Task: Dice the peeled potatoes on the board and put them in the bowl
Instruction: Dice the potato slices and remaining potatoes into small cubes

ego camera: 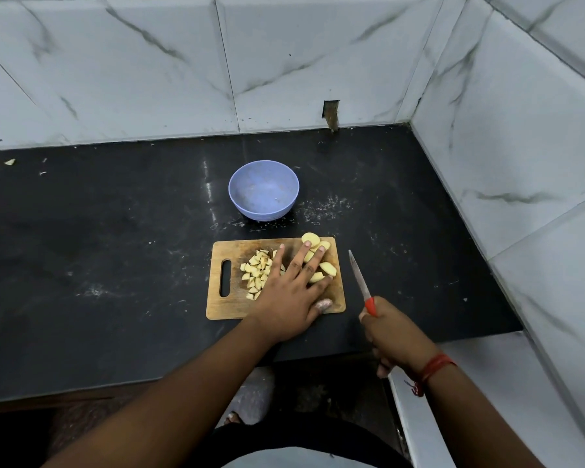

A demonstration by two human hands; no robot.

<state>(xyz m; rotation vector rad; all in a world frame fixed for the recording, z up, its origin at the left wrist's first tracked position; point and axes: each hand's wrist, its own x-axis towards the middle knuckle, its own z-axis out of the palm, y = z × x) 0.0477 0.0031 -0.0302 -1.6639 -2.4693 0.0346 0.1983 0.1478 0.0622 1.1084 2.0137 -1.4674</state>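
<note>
A wooden cutting board (228,307) lies on the black counter. On its left half sits a pile of diced potato pieces (255,270). Larger peeled potato pieces (318,246) lie on its right half. My left hand (293,292) lies flat over the board with fingers spread, fingertips touching the larger pieces. To the right of the board, my right hand (390,327) grips a red-handled knife (360,280), blade pointing away and held above the counter. A lilac bowl (264,190) stands behind the board with no potato in it.
The black counter (98,248) ends at marble-tiled walls behind and to the right. Crumbs are scattered near the bowl. A small potato scrap (10,161) lies at the far left. A white ledge (470,366) is at the lower right.
</note>
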